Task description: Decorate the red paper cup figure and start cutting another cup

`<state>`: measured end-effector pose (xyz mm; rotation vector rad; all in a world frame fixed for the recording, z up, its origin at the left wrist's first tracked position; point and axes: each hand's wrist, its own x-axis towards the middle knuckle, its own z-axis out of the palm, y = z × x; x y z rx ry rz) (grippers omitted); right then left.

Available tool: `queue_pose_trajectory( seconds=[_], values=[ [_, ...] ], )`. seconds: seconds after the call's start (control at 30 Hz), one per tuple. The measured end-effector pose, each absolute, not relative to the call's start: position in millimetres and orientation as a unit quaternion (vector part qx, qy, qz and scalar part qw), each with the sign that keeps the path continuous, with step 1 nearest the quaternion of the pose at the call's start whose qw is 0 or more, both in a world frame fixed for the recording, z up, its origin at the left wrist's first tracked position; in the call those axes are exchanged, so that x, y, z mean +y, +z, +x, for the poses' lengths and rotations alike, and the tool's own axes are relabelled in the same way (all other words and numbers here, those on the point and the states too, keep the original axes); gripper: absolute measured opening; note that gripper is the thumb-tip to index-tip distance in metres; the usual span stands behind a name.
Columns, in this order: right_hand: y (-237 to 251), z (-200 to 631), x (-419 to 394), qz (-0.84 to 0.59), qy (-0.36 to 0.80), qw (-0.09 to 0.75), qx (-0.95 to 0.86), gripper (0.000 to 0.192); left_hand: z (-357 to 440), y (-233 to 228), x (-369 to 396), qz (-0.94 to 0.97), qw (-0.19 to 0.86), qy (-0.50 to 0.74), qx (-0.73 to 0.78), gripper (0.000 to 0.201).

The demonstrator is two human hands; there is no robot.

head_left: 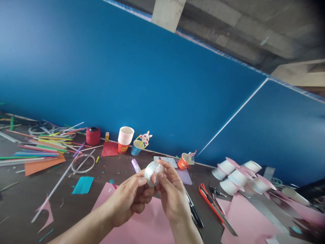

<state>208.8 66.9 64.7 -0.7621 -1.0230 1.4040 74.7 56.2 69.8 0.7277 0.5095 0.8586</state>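
Clear tape roll (149,168), or what looks like it: it's up in front of you, held in the air between your 2 hands, over the far part of the pink sheet (152,223) on the dark table (83,217).

Handling: should be light, 1 hand could likely carry it. Probably stiff round the core, so a firm pinch shouldn't crush it. Outer face looks glossy, so expect it slick; any loose end would be tacky and thin, easy to crease. Best hold is by the 2 side edges or through the core, leaving the outer wrap free. Can't make out a loose end from here.

Left hand (125,198): partly closed, thumb against the roll's left side, other fingers curled in below it. Right hand (172,191): also partly closed, thumb on the near right side, forefinger up over the far top edge. So you're grasping the roll from 2 sides, neither hand released. What looks like a fingertip shows in the core; can't tell which hand it belongs to.

Around you: purple tube (135,165) just left and far of the roll, black pen (196,213) beside your right wrist, red cutter (209,201) farther right, its long blade pointing near and right. Mind that edge.
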Motion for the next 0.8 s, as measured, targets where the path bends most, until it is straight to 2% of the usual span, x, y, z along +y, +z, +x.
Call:
queue_pose_trajectory(
  seconds=[0.4,0.8],
  values=[
    [64.2,208.8,66.9,-0.331,0.569,0.575,-0.485,0.025,76.0,64.8,58.8,0.33,0.82,0.408,0.228,0.017],
    [64.5,208.3,67.8,-0.312,0.595,0.578,-0.463,0.025,76.7,61.7,56.1,0.369,0.797,0.423,0.222,0.017]
  ],
)
